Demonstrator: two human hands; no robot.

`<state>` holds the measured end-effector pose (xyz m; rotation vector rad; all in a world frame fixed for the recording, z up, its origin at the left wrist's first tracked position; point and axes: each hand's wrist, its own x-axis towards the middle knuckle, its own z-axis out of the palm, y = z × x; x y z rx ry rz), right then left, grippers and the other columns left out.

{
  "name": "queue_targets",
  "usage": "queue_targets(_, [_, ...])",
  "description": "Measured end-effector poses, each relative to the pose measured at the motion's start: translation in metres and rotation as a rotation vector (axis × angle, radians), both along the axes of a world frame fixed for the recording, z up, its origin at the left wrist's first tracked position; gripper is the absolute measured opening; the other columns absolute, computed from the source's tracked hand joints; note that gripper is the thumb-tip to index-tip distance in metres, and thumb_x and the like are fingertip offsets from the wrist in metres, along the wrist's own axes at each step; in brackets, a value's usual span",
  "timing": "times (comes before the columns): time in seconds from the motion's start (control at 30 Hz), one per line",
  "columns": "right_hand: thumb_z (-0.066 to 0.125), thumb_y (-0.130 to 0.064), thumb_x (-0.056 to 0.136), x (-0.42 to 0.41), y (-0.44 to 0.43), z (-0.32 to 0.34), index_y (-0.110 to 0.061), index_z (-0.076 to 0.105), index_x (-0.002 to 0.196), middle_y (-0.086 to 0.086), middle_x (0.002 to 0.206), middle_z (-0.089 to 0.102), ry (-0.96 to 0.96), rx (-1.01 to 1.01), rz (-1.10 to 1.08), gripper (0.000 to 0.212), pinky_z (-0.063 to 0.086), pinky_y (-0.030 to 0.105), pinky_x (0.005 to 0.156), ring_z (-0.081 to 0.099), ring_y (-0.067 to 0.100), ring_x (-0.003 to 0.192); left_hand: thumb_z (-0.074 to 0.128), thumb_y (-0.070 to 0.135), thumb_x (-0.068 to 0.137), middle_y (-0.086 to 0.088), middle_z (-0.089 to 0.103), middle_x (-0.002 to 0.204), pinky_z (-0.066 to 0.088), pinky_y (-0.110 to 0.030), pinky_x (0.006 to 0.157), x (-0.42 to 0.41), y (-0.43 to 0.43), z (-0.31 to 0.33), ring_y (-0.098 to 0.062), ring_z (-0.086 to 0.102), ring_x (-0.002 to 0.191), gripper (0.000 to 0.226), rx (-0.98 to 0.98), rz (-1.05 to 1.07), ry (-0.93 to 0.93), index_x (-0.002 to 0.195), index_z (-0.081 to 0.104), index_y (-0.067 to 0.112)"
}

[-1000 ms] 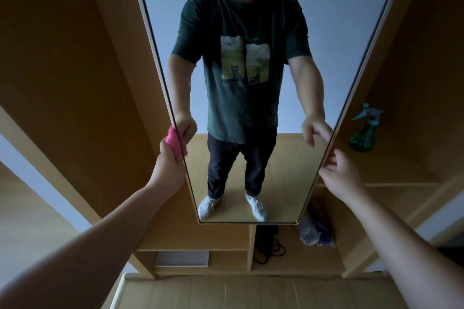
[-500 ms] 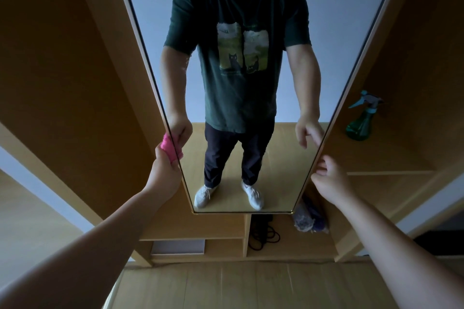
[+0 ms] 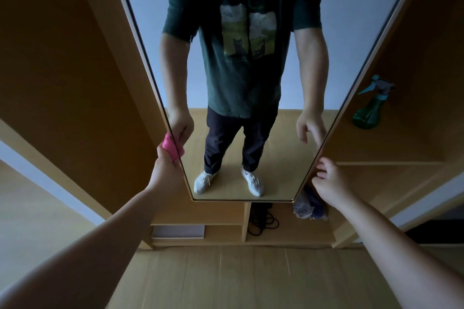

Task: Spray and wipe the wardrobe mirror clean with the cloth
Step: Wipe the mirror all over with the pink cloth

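The tall wardrobe mirror (image 3: 281, 158) hangs in front of me and reflects a person in a dark green T-shirt. My left hand (image 3: 167, 167) is shut on a pink cloth (image 3: 170, 146), which is pressed against the mirror's left edge low down. My right hand (image 3: 327, 178) touches the mirror's right edge near its bottom corner, fingers loosely curled and holding nothing. A green spray bottle (image 3: 369, 111) with a light blue trigger stands upright on a shelf to the right of the mirror.
Wooden wardrobe panels (image 3: 75, 70) flank the mirror on both sides. Below it, low shelves hold a black cable (image 3: 262, 221), a bluish bundle (image 3: 310, 204) and a white box (image 3: 177, 231). Wooden floor (image 3: 238, 278) lies at the bottom.
Both hands have slid down the mirror's edges, the left with the cloth. The view has tilted downward, so the mirror's bottom edge sits higher in the frame.
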<state>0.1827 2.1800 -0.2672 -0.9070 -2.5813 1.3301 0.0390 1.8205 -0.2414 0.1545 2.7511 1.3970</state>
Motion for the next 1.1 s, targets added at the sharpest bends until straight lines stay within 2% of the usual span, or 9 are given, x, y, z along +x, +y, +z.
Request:
queue_targets(0.13, [0.055, -0.006, 0.089, 0.0, -0.002, -0.002, -0.014, 0.033, 0.147, 0.005, 0.14, 0.048, -0.022, 0.016, 0.009, 0.062, 0.045, 0.038, 0.099, 0.05, 0.022, 0.123, 0.037, -0.001, 0.095, -0.006, 0.058, 0.109, 0.043, -0.025, 0.056, 0.0, 0.0, -0.012, -0.02, 0.056, 0.084, 0.057, 0.001, 0.018, 0.001, 0.147, 0.016, 0.01])
queue_targets(0.2, [0.055, -0.006, 0.089, 0.001, -0.003, -0.003, -0.015, 0.033, 0.146, 0.005, 0.14, 0.048, -0.039, 0.024, 0.016, 0.061, 0.045, 0.039, 0.099, 0.05, 0.021, 0.123, 0.038, -0.002, 0.094, -0.003, 0.058, 0.115, 0.045, -0.027, 0.062, 0.001, -0.001, -0.018, -0.021, 0.059, 0.09, 0.059, 0.0, 0.01, -0.007, 0.147, 0.015, 0.011])
queue_targets(0.3, [0.055, -0.004, 0.089, 0.002, -0.002, -0.006, -0.016, 0.032, 0.147, 0.004, 0.14, 0.048, -0.048, 0.029, 0.028, 0.063, 0.044, 0.037, 0.098, 0.05, 0.021, 0.123, 0.038, -0.004, 0.093, 0.0, 0.056, 0.122, 0.044, -0.022, 0.063, 0.002, 0.0, -0.026, -0.021, 0.059, 0.098, 0.061, 0.011, 0.008, -0.027, 0.148, 0.015, 0.012])
queue_targets(0.43, [0.054, -0.003, 0.089, 0.003, -0.001, -0.009, -0.015, 0.031, 0.147, 0.006, 0.139, 0.048, -0.052, 0.04, 0.035, 0.063, 0.044, 0.038, 0.099, 0.05, 0.022, 0.124, 0.038, -0.007, 0.092, -0.002, 0.057, 0.125, 0.047, -0.029, 0.076, 0.002, 0.002, -0.036, -0.023, 0.058, 0.109, 0.061, 0.04, 0.024, -0.049, 0.147, 0.018, 0.011])
queue_targets(0.63, [0.052, -0.001, 0.089, 0.004, -0.004, -0.02, -0.013, 0.031, 0.147, 0.008, 0.139, 0.047, -0.09, 0.041, 0.053, 0.063, 0.042, 0.04, 0.103, 0.049, 0.023, 0.124, 0.038, -0.007, 0.091, -0.001, 0.056, 0.119, 0.044, -0.027, 0.071, 0.001, 0.003, -0.051, -0.019, 0.056, 0.1, 0.058, 0.016, 0.02, -0.028, 0.145, 0.02, 0.007])
queue_targets(0.8, [0.052, 0.0, 0.09, 0.001, -0.004, -0.024, -0.01, 0.03, 0.147, 0.01, 0.14, 0.047, -0.117, 0.044, 0.052, 0.062, 0.042, 0.043, 0.105, 0.048, 0.025, 0.125, 0.037, -0.006, 0.092, -0.002, 0.058, 0.125, 0.043, -0.029, 0.081, 0.0, 0.006, -0.067, -0.016, 0.054, 0.107, 0.059, 0.036, 0.044, -0.054, 0.146, 0.019, 0.009])
queue_targets(0.93, [0.05, 0.0, 0.09, 0.0, -0.004, -0.031, -0.008, 0.034, 0.144, 0.011, 0.138, 0.047, -0.138, 0.058, 0.058, 0.057, 0.042, 0.04, 0.103, 0.049, 0.026, 0.125, 0.036, -0.006, 0.091, -0.003, 0.059, 0.126, 0.042, -0.025, 0.078, -0.001, 0.008, -0.079, -0.019, 0.055, 0.108, 0.059, 0.03, 0.059, -0.065, 0.145, 0.02, 0.009])
queue_targets(1.03, [0.05, -0.001, 0.09, 0.0, -0.003, -0.041, -0.007, 0.038, 0.141, 0.011, 0.136, 0.049, -0.156, 0.062, 0.06, 0.052, 0.043, 0.04, 0.1, 0.049, 0.025, 0.123, 0.036, -0.006, 0.091, -0.003, 0.06, 0.122, 0.043, -0.03, 0.08, -0.002, 0.01, -0.092, -0.023, 0.056, 0.109, 0.058, 0.039, 0.07, -0.072, 0.145, 0.021, 0.008])
queue_targets(1.1, [0.05, -0.002, 0.091, 0.0, -0.002, -0.048, -0.008, 0.037, 0.141, 0.01, 0.136, 0.049, -0.169, 0.068, 0.062, 0.052, 0.044, 0.038, 0.096, 0.05, 0.025, 0.124, 0.035, -0.006, 0.09, 0.0, 0.06, 0.114, 0.044, -0.03, 0.076, -0.002, 0.011, -0.102, -0.023, 0.056, 0.104, 0.058, 0.047, 0.082, -0.085, 0.145, 0.021, 0.009])
